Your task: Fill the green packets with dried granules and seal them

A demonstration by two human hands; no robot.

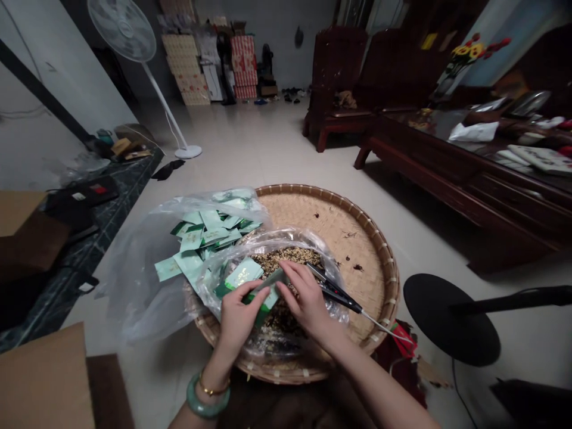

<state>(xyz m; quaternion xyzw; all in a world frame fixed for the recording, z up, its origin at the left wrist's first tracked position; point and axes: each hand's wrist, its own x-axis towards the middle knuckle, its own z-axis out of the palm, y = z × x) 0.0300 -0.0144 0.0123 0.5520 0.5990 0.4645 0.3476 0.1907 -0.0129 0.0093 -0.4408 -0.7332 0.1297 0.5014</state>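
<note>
Over the clear bag (210, 277), your L hand (240, 316) & R hand (307, 298) both pinch one green packet (271, 280); prob. best w/ edge flat, light grip.

White fan (124, 28), dark wooden chair (336, 71)

Mint-green packets (243, 273) bear gold print; the woven tray (304, 208) is tan.

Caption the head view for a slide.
Left hand and right hand hold a green packet over a bag of loose mix.
</note>
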